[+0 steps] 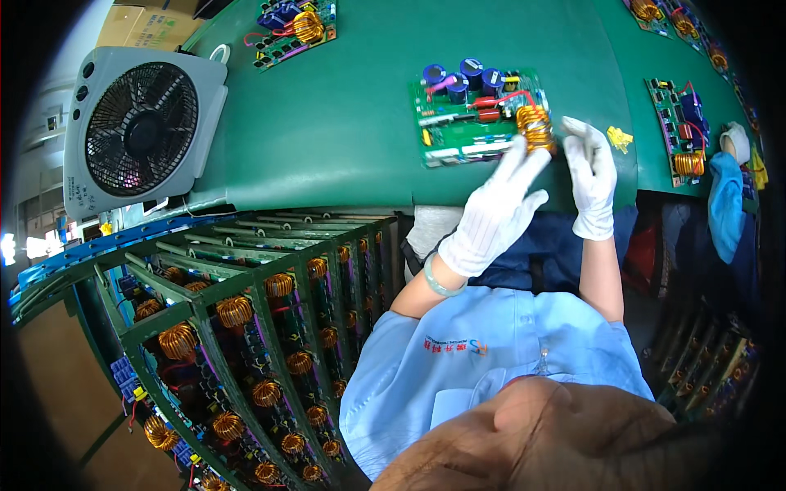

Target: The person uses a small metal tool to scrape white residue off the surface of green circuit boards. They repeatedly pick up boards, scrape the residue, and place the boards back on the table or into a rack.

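Note:
A green circuit board [467, 131] lies flat on the green table. It carries several blue cylindrical capacitors [471, 69], red components with a red wire, and a copper-wound toroidal coil [535, 125] at its right side. White gloves cover both hands. My left hand [501, 204] has its fingers stretched out to the coil's lower edge, touching or nearly touching it, with the thumb held apart. Just right of the coil, my right hand [591, 176] is raised with its fingers loosely bent and apart; nothing shows in it.
A grey box fan [141, 131] stands at the left. Below it, a green metal rack [205, 303] holds several similar boards. Another board [295, 31] lies at the far left, one more [679, 131] at the right. Yellow scrap [619, 139] lies near my right hand. A co-worker's blue sleeve [725, 204] shows at right.

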`<state>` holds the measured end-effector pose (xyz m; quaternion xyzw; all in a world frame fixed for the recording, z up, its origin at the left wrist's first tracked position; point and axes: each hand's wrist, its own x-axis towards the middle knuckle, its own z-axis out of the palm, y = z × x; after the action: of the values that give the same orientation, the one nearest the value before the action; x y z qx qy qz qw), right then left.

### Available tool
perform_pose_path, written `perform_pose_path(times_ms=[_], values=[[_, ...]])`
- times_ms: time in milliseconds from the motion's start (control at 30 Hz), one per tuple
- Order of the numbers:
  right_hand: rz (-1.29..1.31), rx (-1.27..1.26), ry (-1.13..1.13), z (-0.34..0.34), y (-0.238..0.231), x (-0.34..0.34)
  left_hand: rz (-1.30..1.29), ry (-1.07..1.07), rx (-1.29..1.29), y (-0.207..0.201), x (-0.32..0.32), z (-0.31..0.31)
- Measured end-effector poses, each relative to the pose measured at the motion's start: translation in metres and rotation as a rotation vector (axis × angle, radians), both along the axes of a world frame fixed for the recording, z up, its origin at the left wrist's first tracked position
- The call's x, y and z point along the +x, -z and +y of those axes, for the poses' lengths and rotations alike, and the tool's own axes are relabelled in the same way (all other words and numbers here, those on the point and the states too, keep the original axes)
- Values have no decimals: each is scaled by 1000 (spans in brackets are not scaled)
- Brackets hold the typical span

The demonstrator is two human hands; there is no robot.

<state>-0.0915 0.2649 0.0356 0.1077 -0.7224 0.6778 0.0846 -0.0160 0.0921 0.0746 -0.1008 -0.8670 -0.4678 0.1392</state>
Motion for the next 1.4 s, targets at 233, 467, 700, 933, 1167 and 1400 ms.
perform_pose_path(times_ms=[233,467,700,933,1167,1400], values=[[379,586,39,8,-30,-33,182,-246,74,-9,-9,-72],[58,503,-249,-8,-37,-53,177,-79,-535,-9,-68,-108],[483,729,-65,3,-51,-39,221,149,-418,0,-83,-98],[303,851,-142,6,-80,-39,150,151,-351,-15,-90,-87],[279,899,-128,6,-79,-54,54,135,-394,-12,-97,-93],[317,946,-95,8,-71,-59,135,116,-401,-4,-100,-98]])
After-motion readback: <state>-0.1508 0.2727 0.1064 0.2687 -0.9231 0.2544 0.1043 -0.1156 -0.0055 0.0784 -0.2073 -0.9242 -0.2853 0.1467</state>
